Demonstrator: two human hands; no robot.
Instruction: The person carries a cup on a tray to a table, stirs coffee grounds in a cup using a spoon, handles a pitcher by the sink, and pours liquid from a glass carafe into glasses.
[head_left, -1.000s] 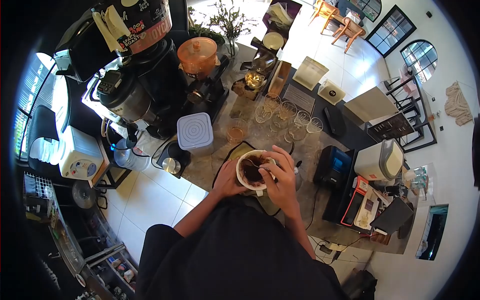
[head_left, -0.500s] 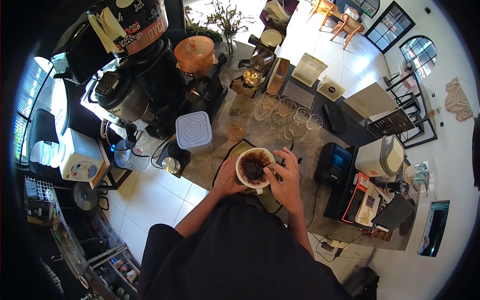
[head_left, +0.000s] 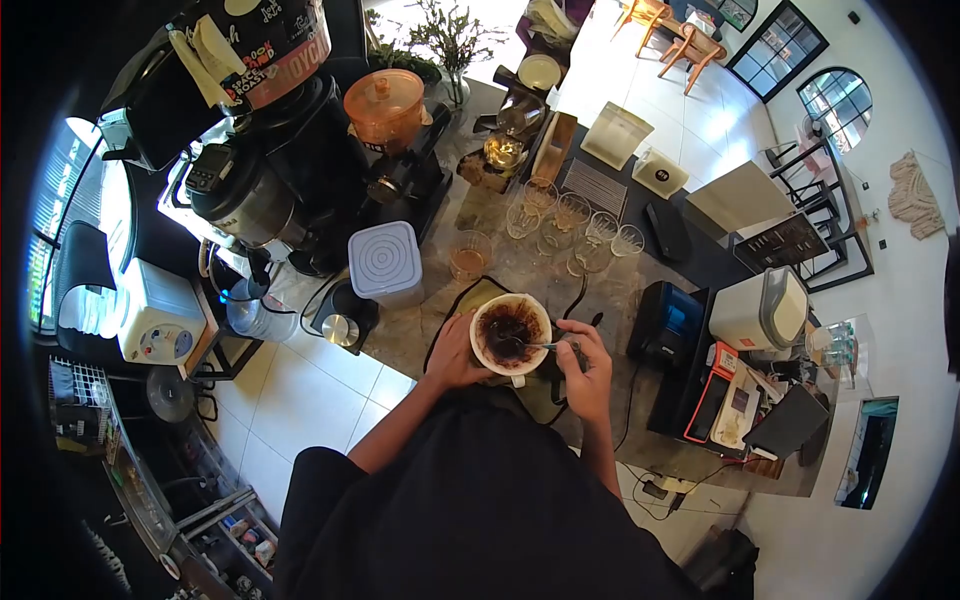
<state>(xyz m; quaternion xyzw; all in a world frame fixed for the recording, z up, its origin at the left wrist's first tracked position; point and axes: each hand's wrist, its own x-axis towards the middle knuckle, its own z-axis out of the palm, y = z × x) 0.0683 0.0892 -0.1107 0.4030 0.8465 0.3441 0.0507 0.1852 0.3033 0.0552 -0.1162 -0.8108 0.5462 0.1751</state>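
Note:
A white cup (head_left: 517, 380) with a small handle faces up in front of me, its inside smeared with dark brown, wet-looking stuff (head_left: 508, 328). My left hand (head_left: 458, 355) is closed around the cup's left side. Between the fingers of my right hand (head_left: 587, 370) is a thin metal spoon (head_left: 540, 346), its far end dipping into the brown contents. A dark-edged olive cloth (head_left: 478, 292) lies under and around the cup on the counter.
Several clear glasses (head_left: 573, 212) stand beyond the cup, with a glass of light brown liquid (head_left: 469, 256) nearer. A lidded plastic container (head_left: 386, 262) and a black scale (head_left: 345, 318) are to the left. A black machine (head_left: 663, 325) stands to the right.
My right hand has moved right, off the cup's rim, and the spoon in its fingers now shows. My left hand keeps its hold on the cup.

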